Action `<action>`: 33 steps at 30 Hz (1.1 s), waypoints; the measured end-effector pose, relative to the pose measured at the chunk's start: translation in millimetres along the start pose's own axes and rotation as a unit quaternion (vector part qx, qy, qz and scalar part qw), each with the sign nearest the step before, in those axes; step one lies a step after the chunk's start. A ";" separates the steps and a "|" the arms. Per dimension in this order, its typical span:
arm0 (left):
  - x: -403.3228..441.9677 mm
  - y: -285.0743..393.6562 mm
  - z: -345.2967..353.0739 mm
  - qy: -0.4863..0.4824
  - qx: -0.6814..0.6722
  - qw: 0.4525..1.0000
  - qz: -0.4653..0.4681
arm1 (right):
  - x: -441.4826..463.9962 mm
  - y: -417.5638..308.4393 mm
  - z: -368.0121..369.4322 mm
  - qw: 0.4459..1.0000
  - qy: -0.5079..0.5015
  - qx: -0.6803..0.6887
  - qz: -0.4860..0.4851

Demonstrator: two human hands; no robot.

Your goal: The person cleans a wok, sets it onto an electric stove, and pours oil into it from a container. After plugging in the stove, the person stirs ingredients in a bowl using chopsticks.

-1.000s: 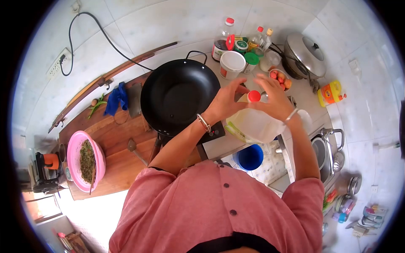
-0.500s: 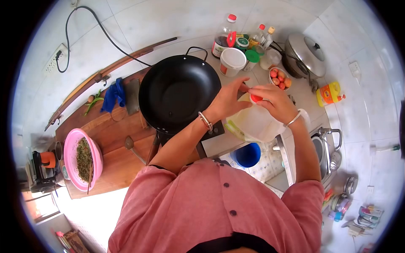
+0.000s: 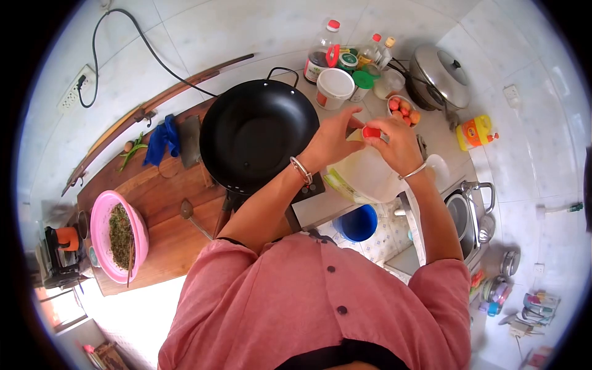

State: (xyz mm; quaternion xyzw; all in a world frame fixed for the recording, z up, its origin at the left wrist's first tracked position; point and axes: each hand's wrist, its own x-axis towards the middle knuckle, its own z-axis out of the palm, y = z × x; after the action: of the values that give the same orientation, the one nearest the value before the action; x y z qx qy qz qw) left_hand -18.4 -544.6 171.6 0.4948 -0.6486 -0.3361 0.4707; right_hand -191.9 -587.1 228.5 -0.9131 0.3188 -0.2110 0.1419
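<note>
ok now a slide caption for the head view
Right hand on the red cap of a jug, left hand close by, black wok alongside.

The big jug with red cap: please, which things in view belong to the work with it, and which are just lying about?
In the work:
- translucent jug
- red cap, at the fingers of the right hand
- left hand, close beside the cap

Apparently lying about:
- black wok (perhaps needed; I cannot tell)
- pink basin with chopped greens
- blue cloth
- yellow bottle
</note>
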 end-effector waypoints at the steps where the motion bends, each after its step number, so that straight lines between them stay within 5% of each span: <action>1: 1.0 2.2 -0.5 -0.004 -0.006 1.000 -0.011 | -1.7 3.2 1.5 1.000 0.010 -0.003 -0.017; 3: -1.1 -2.9 4.2 0.009 -0.022 1.000 -0.002 | -6.0 7.2 -0.7 0.999 0.018 -0.005 -0.037; 11: -53.2 11.2 47.2 0.179 -0.092 0.979 -0.041 | -77.2 57.8 -29.9 0.944 -0.085 0.212 0.237; 16: -84.6 37.3 114.5 0.049 -0.140 0.983 -0.108 | -89.0 69.3 -9.6 0.902 -0.147 0.350 0.207; 20: -91.5 42.3 162.4 0.103 -0.229 0.953 -0.168 | -91.9 60.2 -3.6 0.877 -0.125 0.400 0.233; 22: -91.9 77.0 151.1 0.082 -0.440 0.874 -0.190 | -99.2 54.3 3.6 0.880 -0.112 0.405 0.219; 24: -96.7 74.0 160.2 0.127 -0.448 0.875 -0.135 | -109.2 46.8 7.1 0.883 -0.105 0.410 0.201; 26: -108.4 102.1 147.4 0.085 -0.427 0.868 -0.238 | -120.9 38.0 10.5 0.907 -0.073 0.376 0.173; 33: -192.1 121.1 168.2 0.099 -0.450 0.883 -0.092 | -168.9 -40.5 -14.6 0.922 -0.095 0.351 0.135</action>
State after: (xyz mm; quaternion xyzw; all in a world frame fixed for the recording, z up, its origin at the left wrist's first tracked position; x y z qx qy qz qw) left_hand -203.6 -331.1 171.7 0.3183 -0.3286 -0.5829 0.6715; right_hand -297.2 -449.8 207.3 -0.7690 0.3297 -0.2002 0.5098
